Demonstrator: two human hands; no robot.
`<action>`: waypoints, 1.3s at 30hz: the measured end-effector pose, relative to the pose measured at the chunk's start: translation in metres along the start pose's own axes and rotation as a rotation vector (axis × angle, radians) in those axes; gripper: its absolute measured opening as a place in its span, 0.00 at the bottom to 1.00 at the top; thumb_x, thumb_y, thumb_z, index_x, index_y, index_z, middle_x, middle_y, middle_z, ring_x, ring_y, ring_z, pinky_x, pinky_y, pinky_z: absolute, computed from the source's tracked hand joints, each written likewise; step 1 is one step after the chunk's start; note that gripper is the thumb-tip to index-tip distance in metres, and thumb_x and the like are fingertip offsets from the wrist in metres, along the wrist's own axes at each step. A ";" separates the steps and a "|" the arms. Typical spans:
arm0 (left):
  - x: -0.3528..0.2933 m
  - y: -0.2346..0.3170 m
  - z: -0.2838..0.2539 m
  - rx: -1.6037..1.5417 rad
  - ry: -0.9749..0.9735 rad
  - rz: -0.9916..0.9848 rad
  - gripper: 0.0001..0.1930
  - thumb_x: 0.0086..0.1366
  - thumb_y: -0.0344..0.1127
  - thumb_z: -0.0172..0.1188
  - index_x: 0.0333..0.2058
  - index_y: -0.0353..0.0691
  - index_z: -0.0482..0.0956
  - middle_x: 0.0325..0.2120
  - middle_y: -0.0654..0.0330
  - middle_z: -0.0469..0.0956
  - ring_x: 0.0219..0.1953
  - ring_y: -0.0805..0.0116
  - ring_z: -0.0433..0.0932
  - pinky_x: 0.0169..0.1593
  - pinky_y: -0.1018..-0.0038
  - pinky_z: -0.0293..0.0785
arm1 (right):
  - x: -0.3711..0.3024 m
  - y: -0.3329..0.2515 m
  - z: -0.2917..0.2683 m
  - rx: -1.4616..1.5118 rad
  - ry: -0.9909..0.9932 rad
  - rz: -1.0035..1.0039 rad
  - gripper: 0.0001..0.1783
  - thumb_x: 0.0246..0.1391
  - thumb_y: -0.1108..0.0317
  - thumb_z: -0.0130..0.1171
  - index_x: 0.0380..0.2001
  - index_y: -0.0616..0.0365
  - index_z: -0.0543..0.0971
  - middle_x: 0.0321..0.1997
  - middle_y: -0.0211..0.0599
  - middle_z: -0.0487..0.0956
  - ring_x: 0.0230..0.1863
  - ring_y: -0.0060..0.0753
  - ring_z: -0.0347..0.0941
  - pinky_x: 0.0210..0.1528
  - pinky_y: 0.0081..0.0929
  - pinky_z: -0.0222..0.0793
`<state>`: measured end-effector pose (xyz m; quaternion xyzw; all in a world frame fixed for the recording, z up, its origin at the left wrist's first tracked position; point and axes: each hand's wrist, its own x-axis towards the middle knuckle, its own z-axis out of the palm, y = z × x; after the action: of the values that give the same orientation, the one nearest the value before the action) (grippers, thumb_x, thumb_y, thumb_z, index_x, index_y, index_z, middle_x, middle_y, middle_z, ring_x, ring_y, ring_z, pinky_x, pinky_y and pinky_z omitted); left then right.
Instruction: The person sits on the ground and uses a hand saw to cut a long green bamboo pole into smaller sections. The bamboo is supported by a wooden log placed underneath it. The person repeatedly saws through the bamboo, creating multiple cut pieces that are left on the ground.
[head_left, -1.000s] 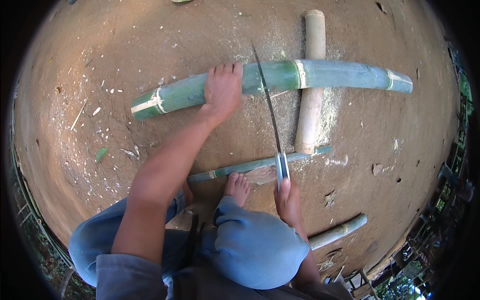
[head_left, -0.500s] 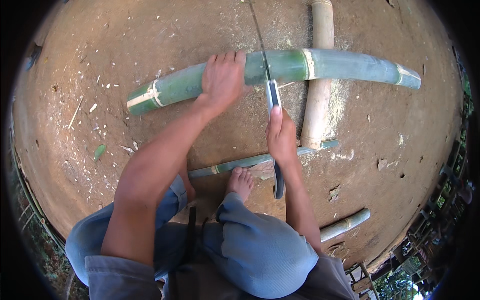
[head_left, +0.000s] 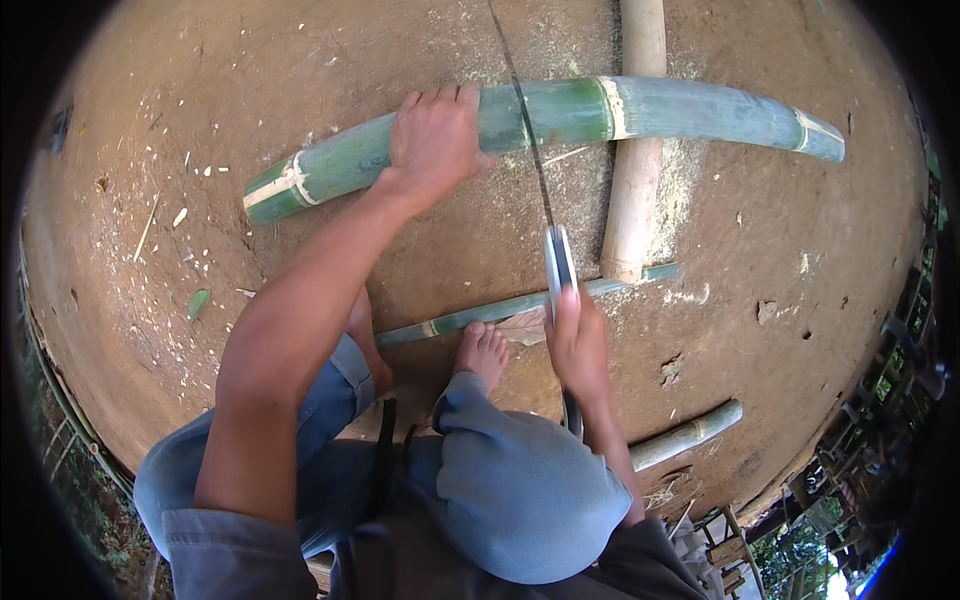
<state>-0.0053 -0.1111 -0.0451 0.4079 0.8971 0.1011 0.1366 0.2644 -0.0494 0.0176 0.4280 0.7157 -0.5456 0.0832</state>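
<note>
The fingers of the right hand (head_left: 578, 348) wrap a handsaw (head_left: 562, 258), and those of the left hand (head_left: 434, 142) clasp a green bamboo culm (head_left: 565, 108) just left of the blade. Sawing crosswise seems in hand; another stroke would call for a firm left grip. The culm crosses a pale bamboo pole (head_left: 632, 205), beyond its near end, on the earth floor (head_left: 810, 340).

A small green leaf (head_left: 199, 303) lies on the brown dirt floor (head_left: 790, 220), left of centre, near scattered pale chips (head_left: 180, 217). At the lower right rests a short bamboo piece (head_left: 692, 434), with a crumpled dry leaf (head_left: 671, 369) beyond it.
</note>
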 end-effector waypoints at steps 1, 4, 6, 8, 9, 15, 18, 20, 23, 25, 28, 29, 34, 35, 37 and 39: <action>0.005 -0.004 -0.002 0.003 -0.004 -0.026 0.40 0.39 0.45 0.82 0.50 0.34 0.75 0.42 0.48 0.81 0.48 0.50 0.80 0.53 0.59 0.72 | -0.047 0.016 -0.015 0.042 -0.008 -0.021 0.26 0.73 0.54 0.43 0.46 0.72 0.76 0.23 0.55 0.74 0.25 0.47 0.75 0.29 0.45 0.67; 0.002 0.001 0.000 -0.006 0.022 0.014 0.39 0.40 0.44 0.81 0.50 0.34 0.75 0.42 0.47 0.81 0.46 0.49 0.81 0.54 0.59 0.72 | -0.048 0.044 -0.011 -0.015 0.001 -0.130 0.26 0.73 0.54 0.43 0.47 0.72 0.75 0.26 0.58 0.75 0.28 0.49 0.76 0.33 0.47 0.69; -0.014 0.007 0.014 -0.025 0.097 0.040 0.38 0.41 0.44 0.81 0.49 0.33 0.75 0.41 0.47 0.81 0.45 0.49 0.81 0.54 0.58 0.72 | 0.010 0.017 0.007 -0.018 0.044 -0.010 0.28 0.73 0.51 0.43 0.44 0.72 0.75 0.26 0.59 0.75 0.28 0.55 0.76 0.35 0.49 0.69; 0.008 0.009 0.005 -0.032 0.144 0.082 0.37 0.42 0.43 0.81 0.49 0.33 0.74 0.41 0.47 0.81 0.44 0.49 0.81 0.55 0.58 0.72 | 0.083 -0.016 0.012 -0.087 0.083 -0.123 0.31 0.73 0.46 0.42 0.39 0.70 0.76 0.24 0.59 0.74 0.28 0.58 0.74 0.35 0.51 0.68; 0.007 0.008 0.001 -0.041 0.088 0.068 0.37 0.42 0.43 0.81 0.49 0.33 0.74 0.41 0.47 0.81 0.44 0.49 0.81 0.55 0.58 0.72 | 0.087 -0.020 0.013 -0.054 0.069 -0.118 0.32 0.73 0.45 0.41 0.37 0.69 0.76 0.23 0.58 0.74 0.27 0.58 0.74 0.35 0.51 0.68; 0.017 0.012 -0.003 0.004 0.087 0.056 0.38 0.44 0.44 0.80 0.52 0.31 0.74 0.40 0.44 0.81 0.43 0.44 0.82 0.49 0.53 0.77 | 0.091 -0.032 0.013 0.004 0.037 -0.113 0.36 0.73 0.42 0.40 0.32 0.68 0.76 0.22 0.57 0.73 0.26 0.57 0.73 0.33 0.49 0.67; 0.019 0.002 -0.018 -0.072 -0.136 -0.011 0.38 0.45 0.45 0.79 0.51 0.29 0.74 0.38 0.41 0.82 0.40 0.41 0.83 0.44 0.52 0.80 | 0.067 -0.040 0.002 -0.043 -0.005 -0.068 0.33 0.73 0.44 0.41 0.34 0.68 0.76 0.23 0.57 0.74 0.25 0.54 0.74 0.32 0.46 0.67; 0.023 -0.002 -0.021 -0.081 -0.196 -0.040 0.38 0.45 0.46 0.80 0.50 0.29 0.74 0.36 0.39 0.82 0.39 0.41 0.83 0.42 0.53 0.81 | -0.002 -0.014 -0.008 -0.066 0.006 -0.038 0.30 0.73 0.47 0.42 0.39 0.69 0.76 0.23 0.57 0.74 0.25 0.54 0.75 0.31 0.46 0.67; 0.036 -0.002 -0.022 -0.026 -0.114 0.015 0.39 0.44 0.48 0.80 0.49 0.28 0.75 0.35 0.38 0.83 0.39 0.42 0.84 0.43 0.55 0.81 | -0.058 0.019 -0.015 0.019 0.068 -0.095 0.28 0.72 0.50 0.43 0.45 0.70 0.77 0.23 0.58 0.75 0.27 0.56 0.77 0.32 0.48 0.68; 0.018 -0.005 -0.003 -0.013 -0.002 0.074 0.39 0.43 0.51 0.80 0.48 0.28 0.76 0.34 0.38 0.83 0.40 0.43 0.84 0.44 0.54 0.80 | -0.026 0.011 -0.002 -0.082 0.032 -0.060 0.29 0.72 0.50 0.43 0.48 0.70 0.77 0.24 0.59 0.76 0.28 0.57 0.77 0.32 0.48 0.68; 0.026 0.007 -0.010 -0.078 -0.067 0.034 0.38 0.43 0.50 0.80 0.46 0.28 0.76 0.32 0.41 0.83 0.38 0.44 0.84 0.43 0.54 0.80 | 0.082 -0.036 0.008 -0.150 0.037 -0.056 0.29 0.72 0.50 0.43 0.48 0.71 0.77 0.23 0.58 0.75 0.26 0.54 0.76 0.32 0.48 0.68; 0.022 0.002 -0.011 -0.068 -0.084 0.051 0.38 0.43 0.50 0.80 0.46 0.28 0.76 0.32 0.40 0.83 0.37 0.43 0.84 0.43 0.54 0.80 | 0.069 -0.031 0.012 -0.106 0.029 -0.020 0.29 0.72 0.50 0.43 0.48 0.71 0.77 0.24 0.58 0.76 0.27 0.54 0.77 0.32 0.47 0.69; 0.024 -0.010 -0.010 0.001 -0.021 0.082 0.36 0.45 0.49 0.80 0.45 0.28 0.76 0.31 0.41 0.83 0.36 0.43 0.84 0.44 0.54 0.79 | -0.048 0.034 -0.004 0.010 0.051 -0.164 0.27 0.72 0.53 0.43 0.50 0.70 0.77 0.26 0.59 0.77 0.30 0.56 0.80 0.34 0.45 0.71; 0.024 -0.011 -0.006 -0.015 -0.032 0.078 0.37 0.45 0.49 0.80 0.45 0.28 0.75 0.31 0.41 0.83 0.36 0.43 0.84 0.45 0.54 0.78 | -0.034 0.036 0.000 -0.014 0.054 -0.175 0.27 0.72 0.53 0.43 0.50 0.70 0.77 0.26 0.60 0.77 0.30 0.58 0.79 0.34 0.46 0.71; 0.019 -0.009 -0.008 -0.050 -0.055 0.067 0.37 0.45 0.49 0.80 0.46 0.28 0.75 0.32 0.40 0.83 0.36 0.41 0.83 0.48 0.52 0.76 | 0.020 0.010 0.012 -0.071 0.039 -0.041 0.29 0.72 0.48 0.43 0.45 0.69 0.77 0.26 0.61 0.77 0.31 0.63 0.78 0.35 0.50 0.70; 0.031 -0.004 -0.010 -0.055 0.039 0.147 0.37 0.45 0.49 0.79 0.46 0.28 0.74 0.34 0.40 0.82 0.36 0.40 0.83 0.47 0.52 0.77 | 0.092 -0.020 0.022 -0.098 0.087 -0.125 0.33 0.72 0.43 0.42 0.39 0.68 0.77 0.24 0.61 0.76 0.31 0.64 0.78 0.37 0.52 0.69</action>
<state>-0.0311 -0.0904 -0.0419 0.4667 0.8640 0.1436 0.1225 0.1854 -0.0212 -0.0310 0.4013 0.7697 -0.4949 0.0389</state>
